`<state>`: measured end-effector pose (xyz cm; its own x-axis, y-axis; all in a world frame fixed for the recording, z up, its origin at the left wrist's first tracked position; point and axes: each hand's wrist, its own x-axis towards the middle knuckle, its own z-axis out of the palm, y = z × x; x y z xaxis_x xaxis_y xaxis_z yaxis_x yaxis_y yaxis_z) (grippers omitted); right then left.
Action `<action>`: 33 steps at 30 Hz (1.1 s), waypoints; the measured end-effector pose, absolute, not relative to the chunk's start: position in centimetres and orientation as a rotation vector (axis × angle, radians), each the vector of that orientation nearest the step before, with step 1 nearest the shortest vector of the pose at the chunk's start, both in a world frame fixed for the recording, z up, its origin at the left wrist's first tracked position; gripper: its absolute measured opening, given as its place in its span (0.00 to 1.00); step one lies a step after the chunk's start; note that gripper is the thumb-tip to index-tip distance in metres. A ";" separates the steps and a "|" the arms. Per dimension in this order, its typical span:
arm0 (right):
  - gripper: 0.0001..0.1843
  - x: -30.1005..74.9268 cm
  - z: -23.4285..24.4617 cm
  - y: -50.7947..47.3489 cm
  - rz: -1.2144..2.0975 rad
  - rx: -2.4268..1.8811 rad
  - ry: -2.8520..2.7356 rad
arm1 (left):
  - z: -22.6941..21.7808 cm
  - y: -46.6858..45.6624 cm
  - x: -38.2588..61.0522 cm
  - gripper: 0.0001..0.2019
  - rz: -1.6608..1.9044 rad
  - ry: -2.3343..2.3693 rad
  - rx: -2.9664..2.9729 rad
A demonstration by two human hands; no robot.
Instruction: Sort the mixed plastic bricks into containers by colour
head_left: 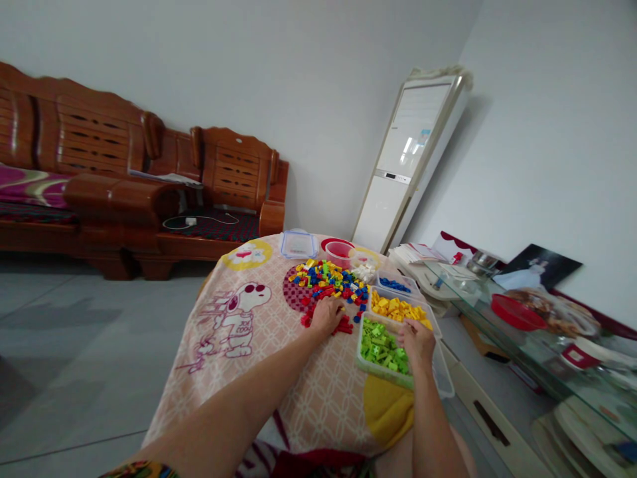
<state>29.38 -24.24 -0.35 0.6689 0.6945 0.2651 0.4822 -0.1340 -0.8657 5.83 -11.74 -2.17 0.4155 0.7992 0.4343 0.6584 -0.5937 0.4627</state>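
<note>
My left hand rests at the near edge of a loose pile of small building bricks in red, yellow, blue and green. Its fingers are bent together over red bricks; what lies under the fingertips is hidden. My right hand is over the border between a clear box of green bricks and a box of yellow bricks. Its thumb and fingers are pinched together, and anything between them is too small to make out. Behind the yellow box is a smaller box of blue bricks.
White pieces lie behind the pile, near a pink-red bowl and a clear lid. A patterned cloth covers the round table. To the right stands a cluttered glass-topped cabinet; a wooden sofa is at the back left.
</note>
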 end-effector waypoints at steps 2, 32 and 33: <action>0.26 29.3 -0.3 -24.2 0.246 -1.779 -0.948 | -2.4 -11.8 5.7 0.10 1.012 1.252 2.416; 0.26 28.7 0.2 -24.2 0.217 -1.767 -0.954 | -0.8 -15.0 0.7 0.32 1.097 1.334 2.458; 0.26 28.7 0.2 -24.3 0.230 -1.757 -0.949 | -1.4 -15.4 0.0 0.36 1.055 1.408 2.448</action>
